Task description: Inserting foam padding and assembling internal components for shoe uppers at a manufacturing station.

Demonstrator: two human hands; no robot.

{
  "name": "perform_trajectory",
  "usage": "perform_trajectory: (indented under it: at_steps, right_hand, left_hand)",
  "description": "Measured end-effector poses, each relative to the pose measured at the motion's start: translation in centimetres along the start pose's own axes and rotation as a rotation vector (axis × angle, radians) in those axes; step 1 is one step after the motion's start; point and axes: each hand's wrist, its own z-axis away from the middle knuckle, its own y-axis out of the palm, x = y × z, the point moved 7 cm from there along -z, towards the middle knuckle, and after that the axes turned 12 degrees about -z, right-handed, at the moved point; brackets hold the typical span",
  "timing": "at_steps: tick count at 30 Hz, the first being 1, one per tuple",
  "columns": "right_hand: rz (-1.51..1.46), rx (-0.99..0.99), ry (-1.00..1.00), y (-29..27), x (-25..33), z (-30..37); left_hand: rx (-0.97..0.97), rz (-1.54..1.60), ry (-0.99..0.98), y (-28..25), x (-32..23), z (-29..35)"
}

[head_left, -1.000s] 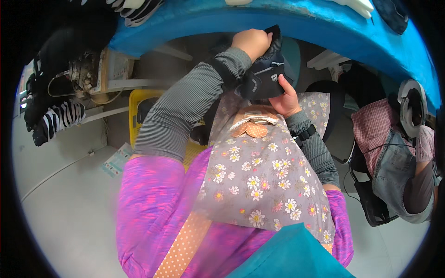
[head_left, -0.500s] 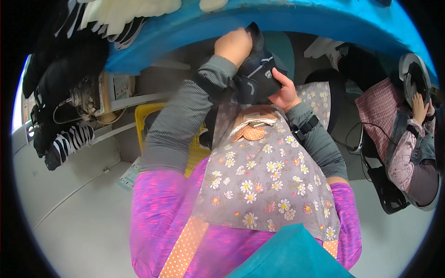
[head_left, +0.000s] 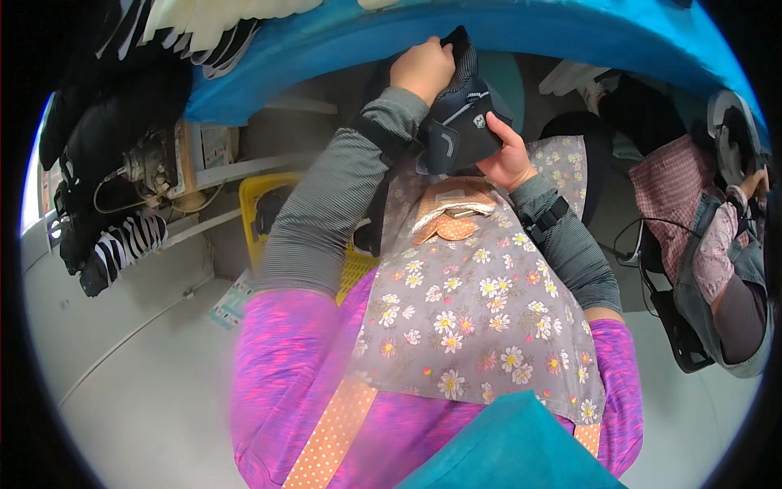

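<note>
Ahead of my lap, close to the blue-covered table edge, both hands hold a black fabric piece (head_left: 461, 130). It has a finely striped inner or cuff part at its top, thin white trim lines and a small pale badge. My left hand (head_left: 423, 72) is closed on the upper end, its fingertips curled over the cloth and partly hidden. My right hand (head_left: 510, 155) grips the lower right side, thumb on the front face and the other fingers out of sight behind. Whether the piece is a glove or another item I cannot tell.
A blue-covered table (head_left: 554, 33) curves across the far side, with cream finger-shaped pieces (head_left: 220, 15) at its left. Black and white-striped fabric items (head_left: 130, 244) hang at left. A yellow crate (head_left: 354, 273) stands beside my lap. At right sits another person (head_left: 721, 253), hands on a dark round-edged thing.
My left hand has shifted slightly up and right, still holding the cloth's upper end. The black piece shows a little more of its front. The person at right has moved a hand.
</note>
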Motion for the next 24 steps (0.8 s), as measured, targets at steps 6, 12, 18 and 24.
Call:
perform_trajectory:
  at_steps: [6, 12, 18, 24]
  right_hand:
    - [0.064, 0.001, -0.030, 1.5, 0.1, 0.7]
    - [0.034, -0.066, -0.056, 0.5, 0.6, 0.4]
    - [0.073, -0.062, -0.074, -0.1, 1.0, 0.5]
    - [0.052, -0.077, -0.073, -0.2, 0.7, 0.6]
  left_hand:
    - [-0.148, -0.058, 0.003, -4.4, -1.0, 2.0]
    - [-0.113, -0.044, -0.006, -1.9, -0.1, 1.1]
    - [-0.091, -0.021, 0.107, 0.3, -0.1, -0.1]
    - [-0.103, 0.010, 0.115, 0.9, -0.4, -0.1]
